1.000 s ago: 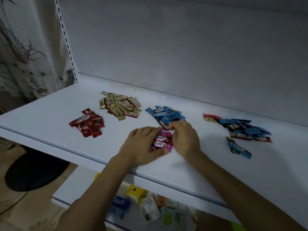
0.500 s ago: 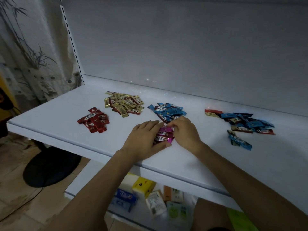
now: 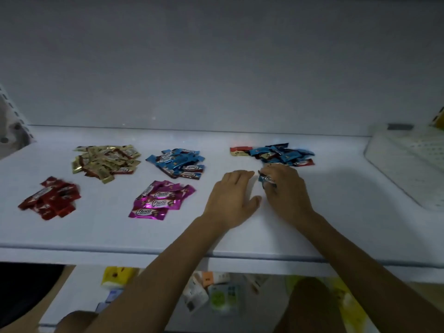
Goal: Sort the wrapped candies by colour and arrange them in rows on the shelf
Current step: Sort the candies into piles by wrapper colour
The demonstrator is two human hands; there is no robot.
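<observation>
Our right hand pinches a blue wrapped candy; our left hand rests flat, fingers straight. Light, slippery foil: best pinched mid-body, we judge.

A plain pale grey back panel fills the upper half of the frame, dimly lit with a bluish cast. Below it runs a white shelf with a rounded front edge. A slotted metal upright stands at the far left. At the right edge sits a white perforated tray. Along the bottom, a lower shelf carries blurred small boxes, yellow, orange and green.
</observation>
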